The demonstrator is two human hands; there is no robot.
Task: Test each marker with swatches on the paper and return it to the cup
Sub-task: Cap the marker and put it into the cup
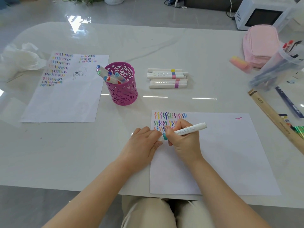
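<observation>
Your right hand [184,137] is wrapped around a marker [185,131], gripping it like a pencil. The teal end points down at the paper [230,153], close to the last row of squiggles [169,116], so a new swatch can go right beside the old ones. Your left hand [144,142] is curled at the marker's low end, touching it. It may be pulling the cap or pushing it on, but I cannot tell which. It also sits on the paper's edge, which helps stop it from sliding.

The cup [122,84] stands well apart on the table [164,43], with a few markers leaning inside. A pile [167,78] of more markers lies beside it, maybe waiting their turn.

Your fingers hide the tip, so I cannot see if it touches the paper. Some squiggles are hidden under your hand too.
</observation>
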